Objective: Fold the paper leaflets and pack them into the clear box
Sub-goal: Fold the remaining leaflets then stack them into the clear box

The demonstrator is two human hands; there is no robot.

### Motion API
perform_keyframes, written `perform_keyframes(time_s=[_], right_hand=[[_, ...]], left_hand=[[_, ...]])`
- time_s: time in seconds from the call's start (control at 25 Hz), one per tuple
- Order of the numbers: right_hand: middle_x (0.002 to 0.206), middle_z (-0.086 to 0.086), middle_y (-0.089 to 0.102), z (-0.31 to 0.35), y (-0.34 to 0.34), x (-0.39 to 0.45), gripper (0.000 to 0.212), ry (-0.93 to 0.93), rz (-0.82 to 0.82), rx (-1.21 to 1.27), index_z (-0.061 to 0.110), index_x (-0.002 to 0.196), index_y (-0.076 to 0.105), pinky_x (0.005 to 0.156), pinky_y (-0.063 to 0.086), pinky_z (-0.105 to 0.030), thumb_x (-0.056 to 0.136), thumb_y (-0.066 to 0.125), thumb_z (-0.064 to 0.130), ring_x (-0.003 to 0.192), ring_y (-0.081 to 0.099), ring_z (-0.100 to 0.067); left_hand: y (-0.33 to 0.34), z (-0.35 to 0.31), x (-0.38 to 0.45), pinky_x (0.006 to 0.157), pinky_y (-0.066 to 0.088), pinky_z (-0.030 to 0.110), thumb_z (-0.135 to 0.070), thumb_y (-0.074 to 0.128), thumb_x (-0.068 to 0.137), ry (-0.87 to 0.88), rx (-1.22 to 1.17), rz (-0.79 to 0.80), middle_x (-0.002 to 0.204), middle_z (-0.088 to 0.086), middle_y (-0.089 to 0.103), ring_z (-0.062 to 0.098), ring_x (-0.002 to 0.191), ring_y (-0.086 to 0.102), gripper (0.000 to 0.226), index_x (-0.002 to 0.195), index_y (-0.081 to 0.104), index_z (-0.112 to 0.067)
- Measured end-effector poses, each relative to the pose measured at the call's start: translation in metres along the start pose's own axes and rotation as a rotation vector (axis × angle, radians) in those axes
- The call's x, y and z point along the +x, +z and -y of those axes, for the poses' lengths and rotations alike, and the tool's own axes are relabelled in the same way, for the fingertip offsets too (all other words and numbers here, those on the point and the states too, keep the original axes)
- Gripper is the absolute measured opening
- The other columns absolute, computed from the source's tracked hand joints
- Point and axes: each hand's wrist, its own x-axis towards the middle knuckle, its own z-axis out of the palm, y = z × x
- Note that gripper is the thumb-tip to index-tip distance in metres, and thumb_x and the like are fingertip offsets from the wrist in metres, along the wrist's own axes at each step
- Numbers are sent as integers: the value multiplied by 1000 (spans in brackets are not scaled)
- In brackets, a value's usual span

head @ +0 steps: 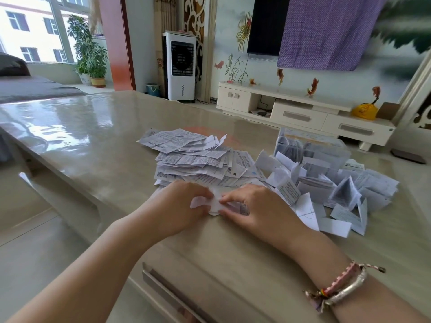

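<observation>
1. On the right forearm, nearest the camera, sit a silver bangle (349, 289) and braided cords.
2. Farther in, on the glossy table (93, 141), both hands meet over one white leaflet (215, 205) lying just in front of the loose pile.
3. The left hand (179, 203) curls its fingers over the leaflet's left part and pinches it; a white corner pokes out beneath the knuckles.
4. The right hand (258, 206) bends its fingers onto the leaflet's right part, fingertips touching the left hand's; it seems to be pinching a fold, though the fingers hide the crease.
5. Directly behind the hands rises the pile of unfolded leaflets (198, 159), printed sheets fanned and overlapping.
6. Right of that pile lies a scatter of folded leaflets (338, 190), several standing like small tents.
7. Behind the scatter, right of the pile, stands the clear box (310, 145), with folded papers upright inside.
8. Well beyond the pile, off the table, are a white TV cabinet (300, 110) and an air cooler (180, 66).
</observation>
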Motion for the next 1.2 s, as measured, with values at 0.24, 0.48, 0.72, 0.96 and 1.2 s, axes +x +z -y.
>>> perform_keyframes(time_s=[0.24,0.48,0.72,0.96,1.2], right_hand=[[97,8,73,1,-3,-3,29,4,-12,-5,28,104,72,89,48,-37,87,52,39,93,65,-14],[78,9,69,-3,-6,3,9,230,-133,353,23,84,71,73,49,-21,89,64,26,75,62,-3],[68,10,55,-2,1,11,2,334,-65,172,21,87,61,59,37,-17,87,63,21,66,51,-2],[99,5,52,-6,1,4,14,174,-62,104,23,100,57,86,43,-29,86,62,22,97,48,-12],[106,4,59,-2,-3,-2,26,30,7,31,24,106,65,94,41,-34,81,63,29,105,50,-17]], left_hand=[[-3,1,0,93,49,31,-38,67,79,14,-25,-4,107,-16,70,4,104,63,24,102,73,-35],[-6,-10,7,76,48,27,-27,62,90,-75,-99,-70,86,-3,73,11,79,63,15,89,76,-21],[1,-1,17,73,45,29,-23,65,84,-186,33,-102,84,-7,56,12,77,50,20,104,66,-24],[0,-7,10,78,44,33,-19,61,86,-19,136,-107,100,-9,45,15,93,47,16,97,51,-25],[9,-6,10,72,34,30,-38,60,89,10,146,-17,94,-13,43,16,92,47,18,89,45,-29]])
